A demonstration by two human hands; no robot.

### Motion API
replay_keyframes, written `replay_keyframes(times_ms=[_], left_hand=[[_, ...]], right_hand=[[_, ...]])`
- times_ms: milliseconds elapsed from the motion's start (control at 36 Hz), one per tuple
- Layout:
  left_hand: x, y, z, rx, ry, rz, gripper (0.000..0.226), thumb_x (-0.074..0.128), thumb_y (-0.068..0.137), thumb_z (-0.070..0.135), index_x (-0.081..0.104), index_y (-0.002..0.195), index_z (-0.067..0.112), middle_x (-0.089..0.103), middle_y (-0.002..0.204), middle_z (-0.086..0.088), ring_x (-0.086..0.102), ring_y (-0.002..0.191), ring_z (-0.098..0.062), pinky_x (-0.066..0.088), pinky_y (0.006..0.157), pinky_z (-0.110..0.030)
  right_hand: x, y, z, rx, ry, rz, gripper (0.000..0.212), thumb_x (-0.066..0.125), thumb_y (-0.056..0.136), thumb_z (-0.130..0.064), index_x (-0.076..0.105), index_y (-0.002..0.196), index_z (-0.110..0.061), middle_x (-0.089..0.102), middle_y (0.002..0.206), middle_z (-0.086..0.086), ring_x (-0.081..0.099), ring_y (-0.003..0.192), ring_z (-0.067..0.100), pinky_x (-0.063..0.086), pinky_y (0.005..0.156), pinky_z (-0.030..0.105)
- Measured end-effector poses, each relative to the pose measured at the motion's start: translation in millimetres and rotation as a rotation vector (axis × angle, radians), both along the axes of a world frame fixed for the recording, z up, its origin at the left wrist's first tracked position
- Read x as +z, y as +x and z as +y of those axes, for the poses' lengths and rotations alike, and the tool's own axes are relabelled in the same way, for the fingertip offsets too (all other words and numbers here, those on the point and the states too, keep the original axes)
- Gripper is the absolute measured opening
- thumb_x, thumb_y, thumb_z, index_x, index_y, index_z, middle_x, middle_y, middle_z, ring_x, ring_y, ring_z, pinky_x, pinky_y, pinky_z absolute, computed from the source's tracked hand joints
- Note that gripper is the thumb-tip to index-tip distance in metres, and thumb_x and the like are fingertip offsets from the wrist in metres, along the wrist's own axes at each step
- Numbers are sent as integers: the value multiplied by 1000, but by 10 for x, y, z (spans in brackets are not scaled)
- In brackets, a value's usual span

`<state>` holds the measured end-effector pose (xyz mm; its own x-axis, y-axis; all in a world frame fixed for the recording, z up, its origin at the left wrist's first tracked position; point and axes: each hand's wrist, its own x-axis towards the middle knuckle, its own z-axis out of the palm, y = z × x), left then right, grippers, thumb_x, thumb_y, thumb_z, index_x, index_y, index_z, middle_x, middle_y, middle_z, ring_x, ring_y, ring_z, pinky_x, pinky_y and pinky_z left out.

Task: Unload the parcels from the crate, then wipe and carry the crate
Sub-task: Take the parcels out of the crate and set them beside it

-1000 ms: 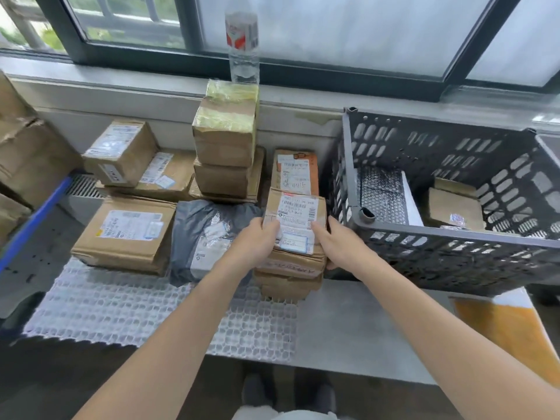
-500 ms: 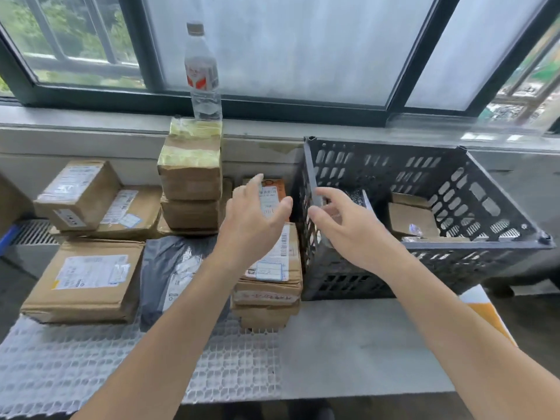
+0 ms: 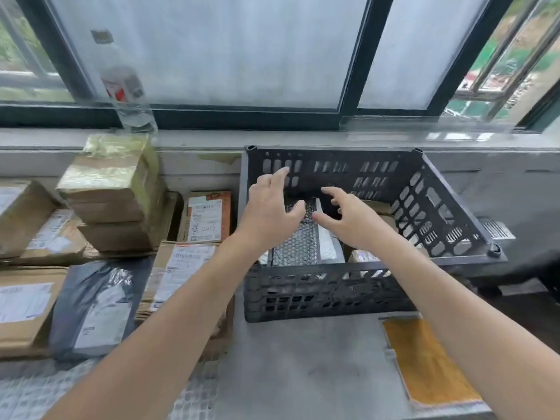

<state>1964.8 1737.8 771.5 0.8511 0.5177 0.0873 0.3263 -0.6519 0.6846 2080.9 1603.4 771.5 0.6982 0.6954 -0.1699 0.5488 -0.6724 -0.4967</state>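
Note:
A black slotted plastic crate (image 3: 321, 289) stands on the grey table under the window. Inside it stands a bubble-wrap parcel (image 3: 298, 241) with a white parcel (image 3: 328, 242) beside it, and brown cardboard parcels (image 3: 377, 207) lie further right, partly hidden by my right arm. My left hand (image 3: 269, 207) and my right hand (image 3: 351, 216) hover over the crate's inside with spread fingers, just above the bubble-wrap parcel, holding nothing. Left of the crate lie unloaded parcels, among them a labelled carton stack (image 3: 185, 268) and a dark grey mailer bag (image 3: 97, 304).
A taped stack of cartons (image 3: 115, 189) stands against the wall, with an orange-labelled parcel (image 3: 207, 216) beside it. A water bottle (image 3: 124, 89) stands on the window sill. An orange-yellow cloth (image 3: 424, 359) lies at the table's right front. White mesh matting (image 3: 194, 398) covers the left part.
Both hands let go of the labelled carton on the left stack and moved right, over the crate's near wall and into its opening. The view has shifted right.

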Motion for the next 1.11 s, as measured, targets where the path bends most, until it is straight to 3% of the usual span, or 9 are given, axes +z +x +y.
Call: replay_keyframes(times_ms=[167,278,417,611,722,806,889,1028,1111], left_hand=[[-147,515,-93,78,-164,241,67,50,95,34,20,153,23,30,150,-12,40,130,-31,41,104,-48],[-276,694,-95,135,-207,407,63,47,95,38,26,152,21,37,145,-12,56,110,-30,51,89,-45],[-457,789,-109,122,-283,537,61,48,97,39,31,150,14,53,133,-13,50,71,-16,37,54,-30],[-573,736,-66,63,-279,681,61,46,99,39,32,148,6,56,130,-14,49,69,-11,36,56,-28],[-568,718,-43,15,-279,746,53,45,100,36,40,142,5,58,129,-15,54,75,-15,42,59,-29],[-577,721,-58,-23,-281,732,44,45,99,31,48,132,3,62,108,-10,59,91,-20,46,72,-31],[-616,725,-50,-13,-282,715,60,46,98,37,33,147,5,47,144,-16,52,122,-28,44,91,-36],[-690,775,-32,41,-293,582,82,52,92,57,20,154,13,37,153,-9,44,133,-28,42,101,-38],[-656,812,-94,38,-331,479,84,59,87,58,24,151,15,44,146,-7,49,125,-26,45,97,-36]], right_hand=[[-283,587,176,61,-238,157,70,52,96,-52,33,150,-12,48,146,8,55,122,23,48,90,31],[-450,807,288,29,-285,346,59,53,97,-47,45,137,-5,59,124,7,63,82,11,55,60,25],[-705,913,415,16,-368,273,43,58,95,-45,49,87,-4,53,83,6,55,69,20,57,63,36],[-797,842,543,81,-445,223,47,51,99,-43,59,114,1,61,120,17,59,116,33,50,98,40],[-921,894,598,7,-466,230,51,54,93,-56,58,98,-5,52,130,18,41,129,32,48,98,41],[-945,928,636,-50,-412,257,60,61,90,-55,57,120,-3,54,129,17,50,118,29,48,92,36],[-988,981,667,-139,-302,277,51,70,82,-51,61,99,-4,60,111,14,56,97,25,48,71,33],[-818,995,596,-284,6,367,24,67,81,-30,59,76,-8,52,84,12,50,76,25,51,67,40],[-632,924,546,-356,245,643,13,56,92,-13,61,93,-2,61,90,13,63,76,22,58,61,34]])
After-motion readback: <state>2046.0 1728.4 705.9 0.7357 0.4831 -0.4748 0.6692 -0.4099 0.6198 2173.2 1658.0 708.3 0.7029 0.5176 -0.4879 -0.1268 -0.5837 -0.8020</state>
